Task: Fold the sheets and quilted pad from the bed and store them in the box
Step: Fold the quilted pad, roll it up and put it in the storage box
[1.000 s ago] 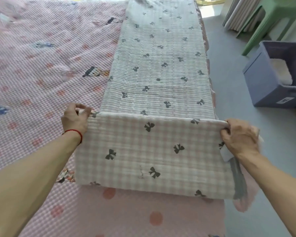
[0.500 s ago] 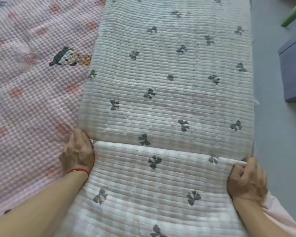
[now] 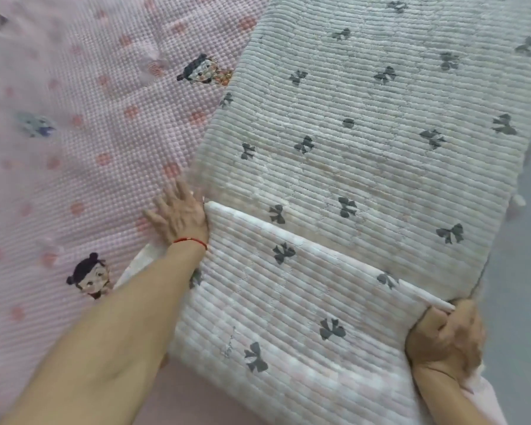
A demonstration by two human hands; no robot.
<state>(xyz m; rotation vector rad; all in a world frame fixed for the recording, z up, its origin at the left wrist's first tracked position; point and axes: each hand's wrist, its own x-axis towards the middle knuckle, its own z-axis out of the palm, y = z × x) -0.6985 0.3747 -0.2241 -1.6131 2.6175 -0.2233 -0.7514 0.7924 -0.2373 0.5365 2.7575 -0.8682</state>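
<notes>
The quilted pad (image 3: 365, 142), pale with dark bow prints, lies as a long folded strip along the right side of the bed. Its near end is folded back over itself, the folded flap (image 3: 288, 308) showing a pink check. My left hand (image 3: 178, 214) lies flat with fingers spread at the flap's left corner, on the pink sheet beside the pad. My right hand (image 3: 445, 338) grips the flap's right corner with curled fingers at the bed's edge. The pink bubble-textured sheet (image 3: 74, 148) with cartoon figures covers the bed to the left.
Grey floor (image 3: 515, 302) runs along the right of the bed. The storage box is out of view.
The view has swung down and tilted, so the box and green stool left the frame. My left hand let go of the flap's corner and now lies flat; my right hand keeps its grip.
</notes>
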